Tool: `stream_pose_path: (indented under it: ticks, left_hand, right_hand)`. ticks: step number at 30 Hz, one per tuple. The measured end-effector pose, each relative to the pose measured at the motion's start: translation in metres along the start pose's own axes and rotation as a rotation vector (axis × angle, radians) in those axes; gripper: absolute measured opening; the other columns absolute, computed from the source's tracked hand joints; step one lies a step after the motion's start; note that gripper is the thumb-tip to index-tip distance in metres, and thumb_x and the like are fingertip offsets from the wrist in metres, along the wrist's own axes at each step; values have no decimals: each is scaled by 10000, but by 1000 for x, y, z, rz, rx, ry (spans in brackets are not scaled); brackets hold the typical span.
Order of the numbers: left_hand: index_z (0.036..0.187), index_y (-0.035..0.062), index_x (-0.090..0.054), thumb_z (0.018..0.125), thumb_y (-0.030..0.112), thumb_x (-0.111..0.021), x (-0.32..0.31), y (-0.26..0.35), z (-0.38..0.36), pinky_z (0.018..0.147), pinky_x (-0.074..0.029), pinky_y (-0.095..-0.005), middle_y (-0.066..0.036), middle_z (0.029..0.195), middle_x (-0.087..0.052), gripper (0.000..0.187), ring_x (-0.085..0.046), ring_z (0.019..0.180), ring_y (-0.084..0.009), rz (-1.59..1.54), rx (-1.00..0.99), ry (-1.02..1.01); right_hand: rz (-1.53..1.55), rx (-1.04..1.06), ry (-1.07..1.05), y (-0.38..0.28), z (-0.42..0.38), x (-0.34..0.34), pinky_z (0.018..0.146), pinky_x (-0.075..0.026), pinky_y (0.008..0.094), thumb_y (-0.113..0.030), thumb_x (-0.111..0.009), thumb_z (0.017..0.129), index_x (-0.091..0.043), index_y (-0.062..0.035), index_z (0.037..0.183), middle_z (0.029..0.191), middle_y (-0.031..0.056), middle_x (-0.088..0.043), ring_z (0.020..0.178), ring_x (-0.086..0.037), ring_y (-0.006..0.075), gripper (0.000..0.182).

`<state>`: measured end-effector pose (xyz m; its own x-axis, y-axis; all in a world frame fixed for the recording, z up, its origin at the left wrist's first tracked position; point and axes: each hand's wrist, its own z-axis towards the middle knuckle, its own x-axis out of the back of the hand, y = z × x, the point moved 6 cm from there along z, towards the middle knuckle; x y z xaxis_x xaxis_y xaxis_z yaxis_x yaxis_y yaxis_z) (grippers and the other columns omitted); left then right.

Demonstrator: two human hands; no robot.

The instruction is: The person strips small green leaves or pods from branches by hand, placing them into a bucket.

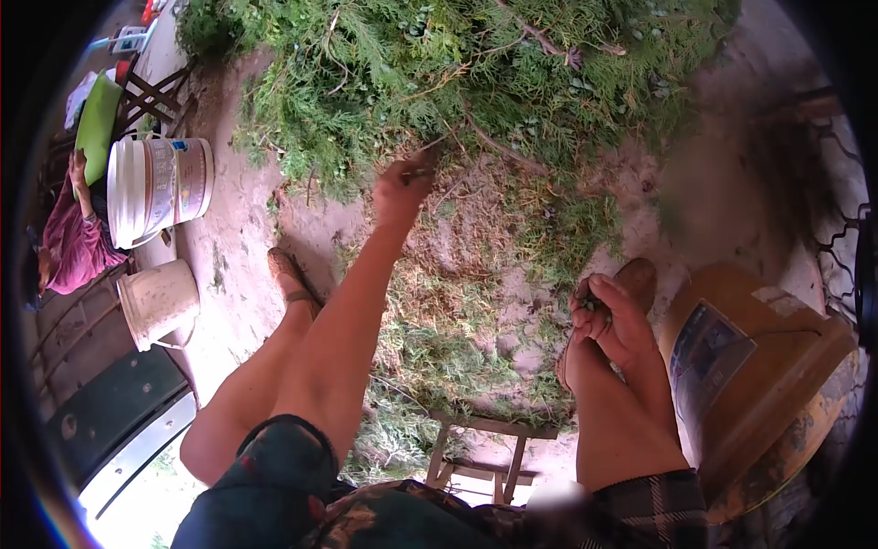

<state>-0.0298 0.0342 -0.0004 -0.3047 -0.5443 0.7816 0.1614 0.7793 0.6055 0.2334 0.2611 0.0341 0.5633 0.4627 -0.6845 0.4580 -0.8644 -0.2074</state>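
A big heap of cut evergreen branches, with scaly green sprays and small grey-green cones, fills the top of the view. My left hand reaches to its near edge, fingers curled around a thin evergreen branch; the exact grip is partly in shadow. Above my right knee, my right hand is closed around small green cones, some showing between the fingers. Loose green sprigs and brown litter cover the ground between my feet.
On the left stand a white printed bucket and a smaller pale bucket, with another person in a pink garment beyond. A large brown-yellow bucket stands close on the right. A wooden stool is beneath me.
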Motion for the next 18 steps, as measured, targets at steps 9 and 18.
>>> stream_pose_path:
  ticks: [9,18]
  left_hand:
    - [1137,19,-481,807,46,-444,-8,22,-55,796,-501,-350,-153,1093,-547,334,-573,968,-270,-1683,480,-390]
    - [1252,-55,-404,871,122,-500,-10,89,-65,905,-474,-382,-205,1199,-497,431,-533,1062,-302,-1701,507,-541]
  right_hand:
    - [-234,60,21,-41,8,-34,389,-478,243,-257,-502,922,-500,-20,833,687,93,-554,504,-543,121,253]
    - [-285,2,-78,-35,18,-58,345,-322,194,-314,-532,913,-483,-59,821,581,16,-475,409,-413,57,276]
